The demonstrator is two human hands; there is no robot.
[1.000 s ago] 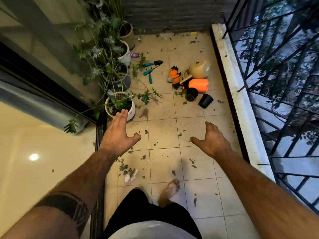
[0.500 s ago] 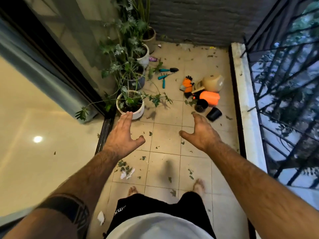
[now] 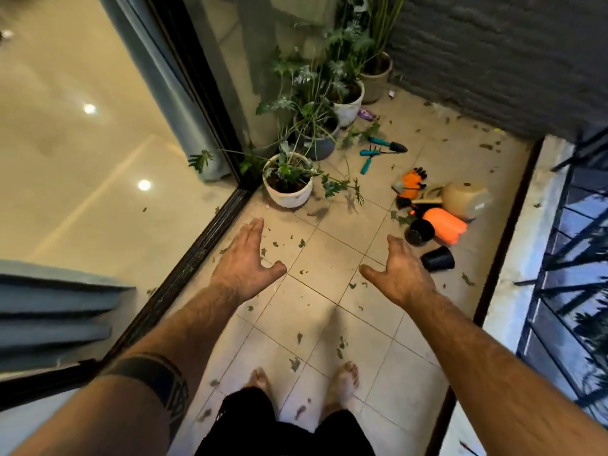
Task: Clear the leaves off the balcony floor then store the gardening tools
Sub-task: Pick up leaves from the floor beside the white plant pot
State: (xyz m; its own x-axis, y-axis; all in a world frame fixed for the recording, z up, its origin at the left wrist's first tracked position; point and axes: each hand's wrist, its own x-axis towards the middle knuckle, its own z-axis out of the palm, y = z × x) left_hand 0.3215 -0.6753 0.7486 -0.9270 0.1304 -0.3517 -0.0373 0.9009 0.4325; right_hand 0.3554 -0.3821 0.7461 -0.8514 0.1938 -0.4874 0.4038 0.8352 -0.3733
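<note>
Leaves (image 3: 302,243) lie scattered over the tiles (image 3: 329,258), thickest just beyond and between the two outstretched hands, more back by the bare feet. Left hand (image 3: 245,260) and right hand (image 3: 399,269) hover flat, fingers straight, holding nothing. Past the right hand sit black pots (image 3: 437,258), an orange sprayer (image 3: 445,225), gloves (image 3: 411,184) and teal tools (image 3: 378,149); a white planter (image 3: 288,189) stands beyond the left. Best to gather leaves first, sweeping inward from the door track, before lifting tools

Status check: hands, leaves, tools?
Left hand and right hand open, empty. Leaves scattered on tiles. Teal-handled tools on floor. Black pots lying nearby.
</note>
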